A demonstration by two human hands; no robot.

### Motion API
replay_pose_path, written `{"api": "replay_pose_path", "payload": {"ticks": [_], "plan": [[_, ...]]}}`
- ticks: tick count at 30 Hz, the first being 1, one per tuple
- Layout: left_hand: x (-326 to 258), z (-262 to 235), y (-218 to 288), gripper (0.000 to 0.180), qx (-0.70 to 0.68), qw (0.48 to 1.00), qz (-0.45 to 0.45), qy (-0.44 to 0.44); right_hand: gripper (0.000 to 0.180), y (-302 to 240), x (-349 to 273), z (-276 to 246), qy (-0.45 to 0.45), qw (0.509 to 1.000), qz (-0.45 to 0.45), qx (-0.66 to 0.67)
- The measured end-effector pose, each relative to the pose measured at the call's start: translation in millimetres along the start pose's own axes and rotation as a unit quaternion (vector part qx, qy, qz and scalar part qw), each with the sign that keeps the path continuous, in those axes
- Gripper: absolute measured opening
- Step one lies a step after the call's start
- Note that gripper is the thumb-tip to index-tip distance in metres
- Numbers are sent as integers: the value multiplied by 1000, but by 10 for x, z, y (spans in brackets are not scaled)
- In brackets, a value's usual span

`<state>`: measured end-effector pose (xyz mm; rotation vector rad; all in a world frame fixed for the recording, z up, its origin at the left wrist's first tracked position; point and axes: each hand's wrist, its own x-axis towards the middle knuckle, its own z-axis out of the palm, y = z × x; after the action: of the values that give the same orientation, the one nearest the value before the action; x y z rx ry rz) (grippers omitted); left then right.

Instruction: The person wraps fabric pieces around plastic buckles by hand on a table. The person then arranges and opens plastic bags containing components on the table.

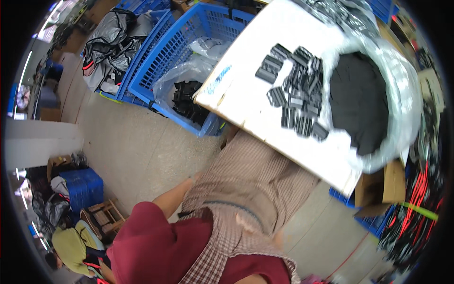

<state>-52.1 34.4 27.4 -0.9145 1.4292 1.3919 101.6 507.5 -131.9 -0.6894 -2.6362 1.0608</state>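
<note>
My left forearm [172, 199] comes out of a dark red sleeve [149, 239] and passes behind my brown checked apron [250, 165]; the left hand is hidden there. Of my right arm only a bit of skin [253, 279] shows at the lower edge, and the right hand cannot be made out. In front of me stands a white-topped table [241, 94]. Black ribbed plastic pieces [300, 90] lie on it in a loose heap. Beside them is a clear plastic bag [404, 99], its rim spread wide around black contents [359, 102]. Neither hand is seen touching these.
Left of the table, a blue crate [156, 61] holds clear plastic and black pieces [187, 102]. Another crate beyond carries grey and black bags [116, 40]. Open cardboard boxes [380, 187] and black and red strips [416, 203] are at right. A person in yellow-green [71, 246] sits lower left near a wooden stool [104, 217].
</note>
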Motion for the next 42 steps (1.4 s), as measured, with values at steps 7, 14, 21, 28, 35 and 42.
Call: {"api": "replay_pose_path", "payload": {"ticks": [7,14,21,28,35,42], "plan": [[278,251,650,51,-12,998,32,55,30,-375,1723,706,-71,987,101,108],[318,251,1039,49,-10,991,114,68,30,-769,2222,434,-97,962,168,191],[83,-130,616,48,-25,989,112,89,30,-1243,1196,-343,-171,916,289,220],[387,-758,945,33,-179,963,106,171,27,-3685,1327,-1371,-172,936,91,294],[937,-1783,1778,28,-250,908,211,261,29,-6203,2314,676,-446,784,-431,29],[2225,-2328,2267,46,-96,898,129,410,36,-6541,3031,2187,-250,723,-575,-290]]}}
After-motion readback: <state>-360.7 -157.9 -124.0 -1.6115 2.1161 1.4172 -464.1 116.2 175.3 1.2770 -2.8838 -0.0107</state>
